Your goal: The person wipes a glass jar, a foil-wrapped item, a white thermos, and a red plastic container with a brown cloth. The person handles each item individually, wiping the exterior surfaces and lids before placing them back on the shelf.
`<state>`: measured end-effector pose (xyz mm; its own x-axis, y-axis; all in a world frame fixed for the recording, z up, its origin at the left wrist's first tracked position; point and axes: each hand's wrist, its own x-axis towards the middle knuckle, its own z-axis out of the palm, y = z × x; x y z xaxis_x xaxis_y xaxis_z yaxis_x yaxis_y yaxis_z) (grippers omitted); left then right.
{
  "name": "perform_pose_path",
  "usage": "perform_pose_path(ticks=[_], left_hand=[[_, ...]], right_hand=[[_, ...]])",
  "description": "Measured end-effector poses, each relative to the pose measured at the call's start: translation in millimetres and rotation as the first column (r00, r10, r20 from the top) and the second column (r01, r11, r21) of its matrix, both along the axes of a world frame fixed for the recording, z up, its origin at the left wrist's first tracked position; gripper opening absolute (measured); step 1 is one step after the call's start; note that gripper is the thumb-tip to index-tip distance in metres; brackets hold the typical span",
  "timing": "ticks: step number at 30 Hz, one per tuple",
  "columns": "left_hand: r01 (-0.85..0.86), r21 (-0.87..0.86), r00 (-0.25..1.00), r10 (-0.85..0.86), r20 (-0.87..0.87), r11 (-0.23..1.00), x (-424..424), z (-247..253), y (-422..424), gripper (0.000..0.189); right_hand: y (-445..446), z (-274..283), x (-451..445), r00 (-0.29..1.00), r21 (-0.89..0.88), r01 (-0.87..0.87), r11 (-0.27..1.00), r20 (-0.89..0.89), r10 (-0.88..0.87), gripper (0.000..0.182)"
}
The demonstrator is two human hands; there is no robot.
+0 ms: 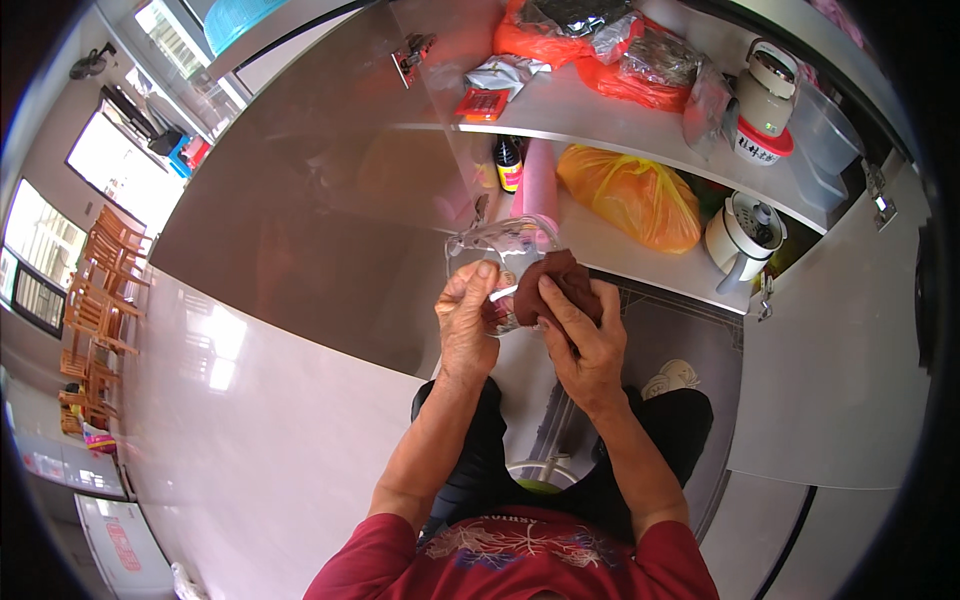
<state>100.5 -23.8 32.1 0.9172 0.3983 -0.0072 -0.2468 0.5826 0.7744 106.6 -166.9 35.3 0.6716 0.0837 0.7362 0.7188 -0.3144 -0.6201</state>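
Note:
My left hand (466, 319) grips a clear, see-through container (480, 244) by its near left side, thumb on top. Whether it is glass or plastic I cannot tell. A small printed mark and a white strip show near my thumb. Bunched in my right hand (589, 345) is a brown cloth (559, 285), pressed against the container's right side and covering part of it. Both hands are held above my knees, in front of a cabinet.
The cabinet's left door (300, 247) and right door (832, 360) stand swung out. Red plastic bags (637, 82) and a beige lidded pot (765, 94) occupy the upper shelf. Below are a dark bottle (508, 165), a pink roll (538, 176), a yellow bag (630, 199) and a white appliance (742, 232).

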Motion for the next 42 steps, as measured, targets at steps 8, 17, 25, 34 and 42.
perform_pose_path(ticks=[8, 17, 25, 34, 42], left_hand=[[0.051, -0.182, 0.997, -0.061, -0.051, 0.982, 2, -19, -4, 0.035], [0.15, -0.267, 0.981, -0.177, -0.079, 0.952, -1, -6, -7, 0.036], [0.008, 0.129, 1.0, -0.012, 0.026, 0.992, -5, 1, -15, 0.032], [0.145, 0.516, 0.976, -0.208, 0.065, 0.844, -16, 5, -1, 0.037], [0.336, 0.351, 0.932, -0.363, 0.012, 0.874, -18, 13, 3, 0.042]], right_hand=[[21, 4, 12, 0.893, -0.28, 0.356, 0.892, 0.384, -0.236, 0.036], [23, -24, -11, 0.929, -0.316, 0.26, 0.912, 0.339, -0.148, 0.037], [14, 31, 5, 0.973, -0.343, 0.182, 0.921, 0.2, -0.117, 0.031], [-10, 67, 38, 0.997, -0.329, -0.051, 0.943, 0.033, 0.066, 0.021], [-30, 70, 77, 0.805, -0.111, -0.513, 0.851, -0.405, 0.433, 0.019]])
